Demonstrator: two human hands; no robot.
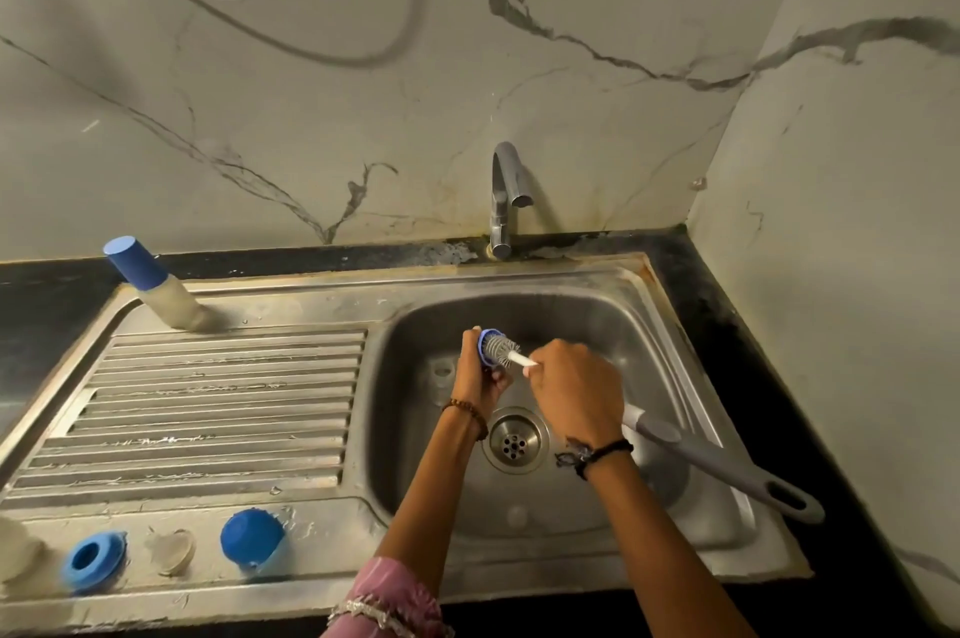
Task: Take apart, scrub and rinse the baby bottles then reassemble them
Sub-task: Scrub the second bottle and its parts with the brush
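Over the steel sink basin (613, 325), my left hand (480, 375) grips a blue screw ring (487, 337). My right hand (574, 390) holds a grey-handled bottle brush (727, 468) by its white stem, and the bristle head (503, 349) is pushed into the ring. An assembled bottle with a blue cap (150, 286) stands at the back left of the drainboard. Along the front ledge lie another blue ring (93, 559), a clear teat (171, 552) and a blue cap (253, 539).
The tap (506, 196) stands behind the basin with no water running from it. The drain strainer (515, 440) sits in the basin floor under my wrists. A ribbed drainboard (218, 403) lies to the left. A pale object (18, 554) is cut off at the left edge.
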